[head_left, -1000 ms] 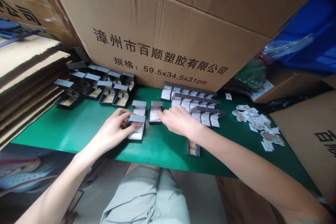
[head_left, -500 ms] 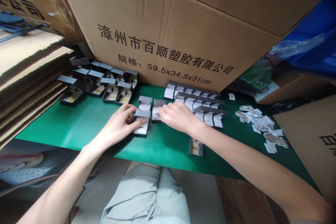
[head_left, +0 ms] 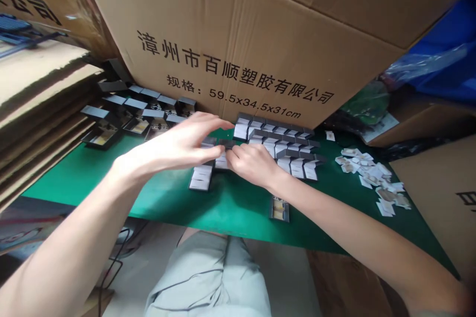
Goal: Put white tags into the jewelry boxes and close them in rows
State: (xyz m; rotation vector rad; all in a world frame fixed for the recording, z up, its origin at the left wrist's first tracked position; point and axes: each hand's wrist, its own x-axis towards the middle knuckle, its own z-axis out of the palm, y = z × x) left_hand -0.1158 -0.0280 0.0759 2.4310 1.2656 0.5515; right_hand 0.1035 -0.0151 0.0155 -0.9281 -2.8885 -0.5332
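My right hand (head_left: 255, 164) is closed at the right edge of a small grey hinged box (head_left: 221, 161) with a white insert; its fingertips are partly hidden. Over the left side of that box reaches my left hand (head_left: 186, 141), thumb and fingers stretched apart. The thumb tip is close to the box's lid, and I cannot tell if it touches. Below the left hand lies another open box with a white insert (head_left: 201, 178), its lid covered by the hand. One open box with a yellowish inside (head_left: 278, 209) sits below my right wrist.
Rows of open boxes with white inserts (head_left: 297, 168) stand to the right. At the left are several open boxes with yellowish insides (head_left: 100, 136). Loose white pieces (head_left: 372, 176) lie scattered on the green table (head_left: 238, 213). A big carton (head_left: 223, 25) borders the back.
My left hand has let go of the nearer box and moved up and right to the box at my right hand, its fingers spreading. The right hand has stayed nearly in place.
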